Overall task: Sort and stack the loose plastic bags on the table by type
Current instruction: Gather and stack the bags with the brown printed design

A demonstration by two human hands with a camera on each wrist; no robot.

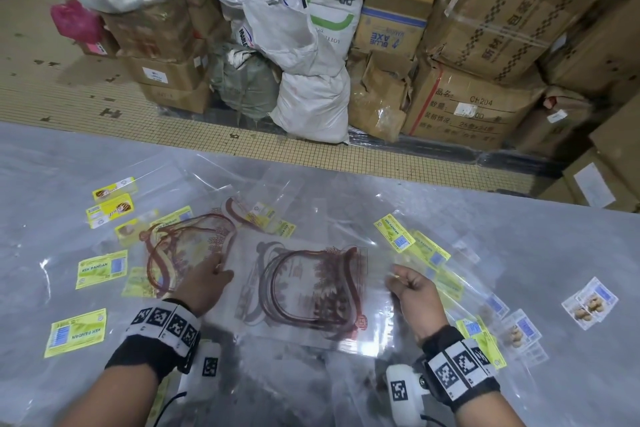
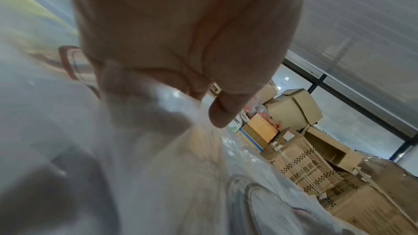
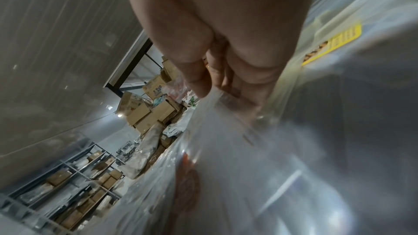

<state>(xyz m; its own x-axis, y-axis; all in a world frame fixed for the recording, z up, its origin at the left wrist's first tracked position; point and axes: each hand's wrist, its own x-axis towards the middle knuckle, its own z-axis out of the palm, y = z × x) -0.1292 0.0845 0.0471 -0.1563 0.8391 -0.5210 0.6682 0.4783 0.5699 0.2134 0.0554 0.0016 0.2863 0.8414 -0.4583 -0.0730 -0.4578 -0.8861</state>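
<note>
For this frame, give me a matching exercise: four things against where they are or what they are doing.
Things
1. left hand
2. right hand
3. cookie-print bags
4. white sack

Places or states
A. on the tiled floor against the cartons
B. pinches the right edge of the red-print bags
C. apart at the table's far right
D. at the red-print bags' left edge

Pairs: 1-D, 2-B, 3-C, 4-A

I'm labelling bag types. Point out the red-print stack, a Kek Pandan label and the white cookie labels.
red-print stack [image 1: 304, 291]: head view, printed middle of the top bag.
Kek Pandan label [image 1: 101, 269]: head view, label's centre.
white cookie labels [image 1: 589, 303]: head view, middle of the pair.
</note>
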